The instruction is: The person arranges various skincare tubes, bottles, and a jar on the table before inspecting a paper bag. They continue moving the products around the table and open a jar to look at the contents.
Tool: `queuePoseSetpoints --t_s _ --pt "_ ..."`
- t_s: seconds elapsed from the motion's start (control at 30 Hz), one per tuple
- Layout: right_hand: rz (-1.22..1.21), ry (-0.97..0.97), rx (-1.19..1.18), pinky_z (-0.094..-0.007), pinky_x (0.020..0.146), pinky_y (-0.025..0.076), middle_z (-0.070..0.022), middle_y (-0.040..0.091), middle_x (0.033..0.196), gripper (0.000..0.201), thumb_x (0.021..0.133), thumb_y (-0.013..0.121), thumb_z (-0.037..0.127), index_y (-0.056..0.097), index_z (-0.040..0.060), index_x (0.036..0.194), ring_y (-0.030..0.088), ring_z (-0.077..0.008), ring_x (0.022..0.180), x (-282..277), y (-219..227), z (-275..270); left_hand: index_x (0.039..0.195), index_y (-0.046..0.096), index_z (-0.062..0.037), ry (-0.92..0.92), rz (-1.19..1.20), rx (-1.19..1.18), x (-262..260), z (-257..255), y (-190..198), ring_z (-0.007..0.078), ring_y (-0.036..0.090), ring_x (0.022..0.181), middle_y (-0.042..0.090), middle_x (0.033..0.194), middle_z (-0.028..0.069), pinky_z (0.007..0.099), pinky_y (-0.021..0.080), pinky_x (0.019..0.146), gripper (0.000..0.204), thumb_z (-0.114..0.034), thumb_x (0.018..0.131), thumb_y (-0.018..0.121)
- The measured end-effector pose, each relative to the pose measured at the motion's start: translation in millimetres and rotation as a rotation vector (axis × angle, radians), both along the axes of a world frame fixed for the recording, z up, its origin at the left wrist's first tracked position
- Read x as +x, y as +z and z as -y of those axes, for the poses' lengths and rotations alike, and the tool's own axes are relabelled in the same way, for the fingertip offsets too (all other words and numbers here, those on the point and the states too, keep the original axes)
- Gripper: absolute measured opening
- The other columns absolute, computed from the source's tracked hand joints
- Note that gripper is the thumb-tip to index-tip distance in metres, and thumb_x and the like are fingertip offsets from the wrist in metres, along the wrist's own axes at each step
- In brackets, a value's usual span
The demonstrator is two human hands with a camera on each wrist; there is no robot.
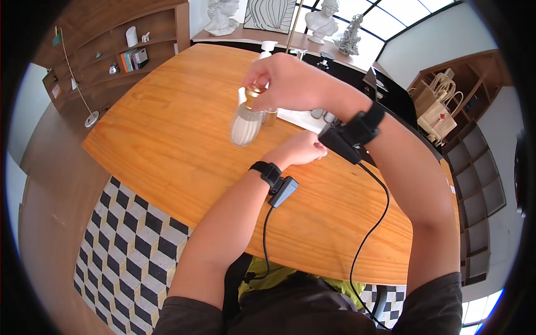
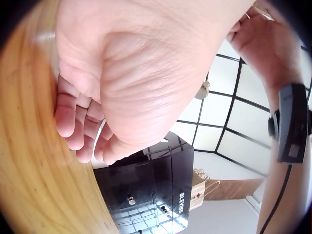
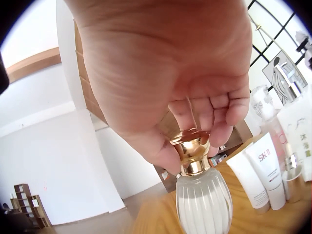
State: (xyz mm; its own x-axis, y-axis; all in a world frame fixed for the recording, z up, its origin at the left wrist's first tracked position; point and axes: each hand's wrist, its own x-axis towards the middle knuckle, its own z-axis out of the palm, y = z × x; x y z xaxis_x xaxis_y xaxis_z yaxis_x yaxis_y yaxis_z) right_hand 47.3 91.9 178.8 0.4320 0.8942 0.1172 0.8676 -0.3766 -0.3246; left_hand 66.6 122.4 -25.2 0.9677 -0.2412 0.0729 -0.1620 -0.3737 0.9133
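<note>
My right hand (image 1: 301, 84) grips a ribbed glass perfume bottle (image 1: 245, 127) by its gold cap (image 3: 195, 152), thumb on one side and fingers on the other. The bottle is close to upright over the wooden table (image 1: 167, 111), with pale contents showing through the glass. Nearer my body, my left hand (image 1: 300, 148) rests at the tabletop with fingers loosely curled, holding nothing visible. Its palm and bent fingertips (image 2: 66, 124) show in the left wrist view, right beside the wood.
Two white tubes (image 3: 268, 170) stand beside the bottle, near pump bottles (image 3: 295, 122). A white tray (image 1: 301, 119) lies partly behind my right arm. Beyond the table are a black glossy cabinet (image 2: 141, 195), busts (image 1: 322, 23) and paper bags (image 1: 438, 114). Cables (image 1: 265, 240) hang from both wrist cameras.
</note>
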Motion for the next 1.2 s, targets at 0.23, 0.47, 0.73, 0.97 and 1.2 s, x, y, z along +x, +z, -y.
queuePoseSetpoints --t_s 0.23,0.47,0.73,0.97,1.2 --pt "-0.289 -0.178 0.231 -0.0243 0.077 0.054 -0.0018 0.074 0.101 0.041 0.084 0.083 0.005 0.072 -0.005 0.122 0.066 -0.0074 0.088 4 32 113 0.102 0.073 -0.0042 -0.12 -0.091 -0.079 -15 -3 20 0.0088 0.061 0.074 0.071 0.088 0.0004 0.0271 0.049 0.064 0.031 -0.034 0.106 0.066" --pt "-0.261 -0.37 0.474 -0.0271 0.072 0.056 -0.0038 0.072 0.094 0.045 0.083 0.084 0.007 0.073 -0.007 0.124 0.066 -0.0106 0.08 -4 25 211 0.127 0.069 -0.0023 -0.206 -0.266 -0.533 -23 15 36 0.0146 0.069 0.092 0.075 0.107 0.0086 0.0314 0.054 0.077 0.065 -0.058 0.113 0.039" --pt "-0.522 -0.432 0.707 -0.0258 0.078 0.058 -0.0066 0.077 0.1 0.048 0.086 0.081 0.0 0.068 -0.0093 0.132 0.071 -0.0106 0.085 -17 -4 259 0.136 0.063 0.0036 -0.454 -0.444 -0.867 -46 60 40 0.0218 0.075 0.099 0.077 0.12 0.0167 0.034 0.057 0.084 0.086 -0.07 0.113 0.026" --pt "-0.522 -0.333 0.771 -0.0256 0.077 0.058 -0.0056 0.076 0.101 0.048 0.088 0.079 -0.003 0.068 -0.0075 0.135 0.07 -0.0095 0.086 -6 -24 280 0.131 0.065 0.0025 -0.389 -0.387 -0.868 -47 63 36 0.023 0.074 0.096 0.077 0.11 0.015 0.0348 0.055 0.081 0.08 -0.066 0.114 0.029" --pt "-0.447 -0.284 0.745 -0.0251 0.071 0.054 -0.004 0.072 0.096 0.048 0.087 0.081 0.001 0.071 -0.006 0.133 0.066 -0.0086 0.08 -3 -32 295 0.129 0.066 0.0006 -0.319 -0.33 -0.867 -49 65 37 0.024 0.069 0.092 0.075 0.106 0.0126 0.037 0.05 0.08 0.074 -0.063 0.114 0.032"
